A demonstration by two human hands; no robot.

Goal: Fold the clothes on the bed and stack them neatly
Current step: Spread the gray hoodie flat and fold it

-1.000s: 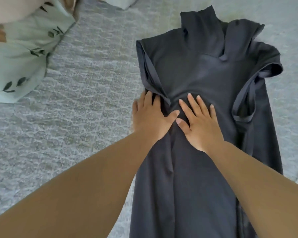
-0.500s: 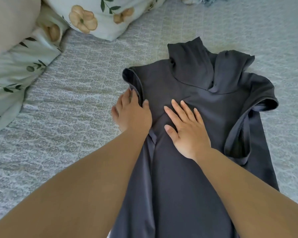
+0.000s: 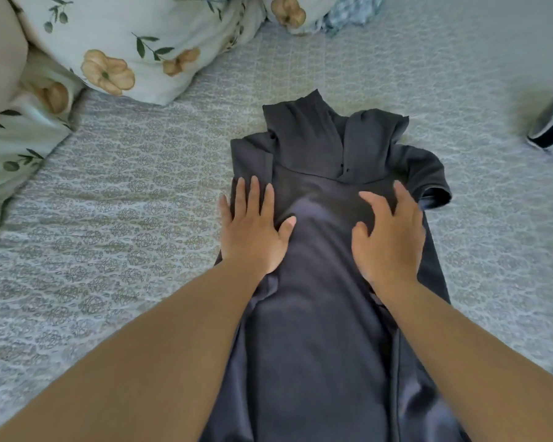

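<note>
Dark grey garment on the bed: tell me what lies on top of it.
Both hands rest flat on the dark grey garment: left hand near its left edge, right hand toward its right side. The fabric beneath both palms is hidden.

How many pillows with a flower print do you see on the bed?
3: one large floral pillow at top left, one at the left edge below it, one at top centre, cut off. Others may be out of view.

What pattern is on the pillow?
The pillow is white with yellow flowers and green leaves, in the head view.
</note>
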